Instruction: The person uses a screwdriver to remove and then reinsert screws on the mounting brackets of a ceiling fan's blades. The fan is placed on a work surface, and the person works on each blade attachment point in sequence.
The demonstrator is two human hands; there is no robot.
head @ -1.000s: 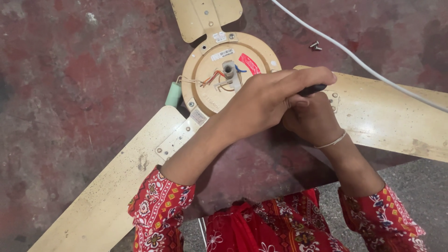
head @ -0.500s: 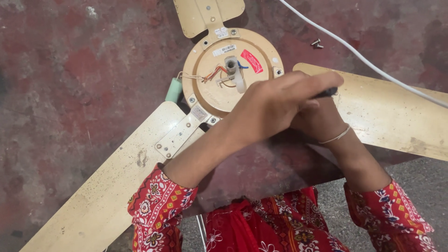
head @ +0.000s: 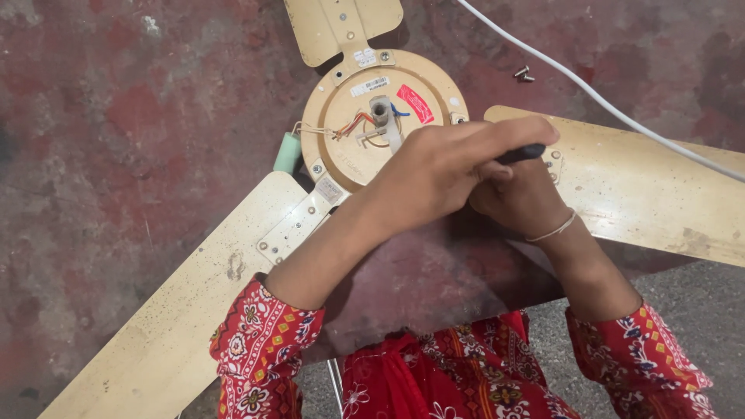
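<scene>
Little movement: both hands (head: 481,174) still around black tool handle (head: 521,153).

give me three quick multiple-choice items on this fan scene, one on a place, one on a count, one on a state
1. Where do the two loose screws lie?
A. on the floor beside the white cable
B. on the fan motor hub
C. in the left hand

2. How many fan blades show?
A. two
B. three
C. five

3. What is the state of the dark tool handle?
A. lying free on the floor
B. gripped in the hands
C. stuck upright in the hub

Answers:
1 A, they rest on the red floor just left of the cable.
2 B, one blade runs up, one to the lower left, one to the right.
3 B, the left hand's fingers wrap it, with the right hand beneath.
</scene>
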